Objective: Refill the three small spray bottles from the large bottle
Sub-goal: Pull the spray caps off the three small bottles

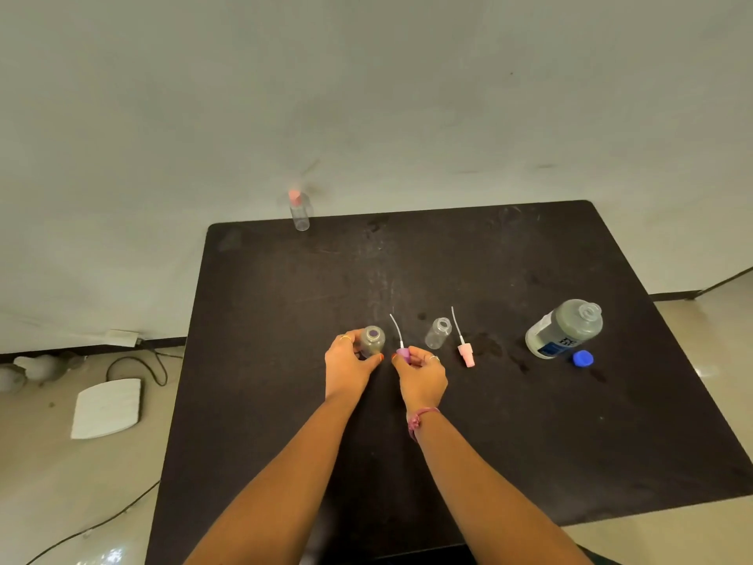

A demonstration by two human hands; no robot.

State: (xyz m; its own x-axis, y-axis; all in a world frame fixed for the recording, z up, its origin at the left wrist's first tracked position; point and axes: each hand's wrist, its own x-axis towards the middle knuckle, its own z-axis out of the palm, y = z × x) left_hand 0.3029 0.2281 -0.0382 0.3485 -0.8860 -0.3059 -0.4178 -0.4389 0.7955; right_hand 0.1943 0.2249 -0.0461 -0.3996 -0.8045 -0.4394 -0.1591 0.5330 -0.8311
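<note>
A small clear plastic spray bottle [371, 340] stands upright on the black square desk [509, 442], just left of the frame's centre, its long axis vertical and its uncapped mouth pointing up toward the camera. The left hand [346, 367] curls around its left side, fingers and thumb gripping the body. Just to its right, the right hand [419, 377] pinches a purple spray cap [403, 354] between fingertips and thumb; the cap's thin white dip tube [394, 326] runs up the frame and slightly left, away from the person, its free end bending toward the upper left. Cap and bottle are close but apart.

Right of the hands, a second small clear bottle [438, 333] stands open on the desk, its mouth leaning toward the upper right in this wide view. Just beside it lies a pale pink spray cap [465, 355], its long axis nearly vertical in the frame, with its white tube [457, 325] pointing up the frame and the cap end nearer the person.

Further right, the large clear bottle with a blue-and-white label [564, 329] stands with its mouth open, and a blue screw cap [583, 358] lies on the desk just below it in the frame.

At the desk's far left corner, in the upper centre of the frame, a third small clear bottle with a pink cap on [300, 212] stands upright, somewhat blurred.

A pink thread bracelet [419, 420] circles the right wrist.
</note>
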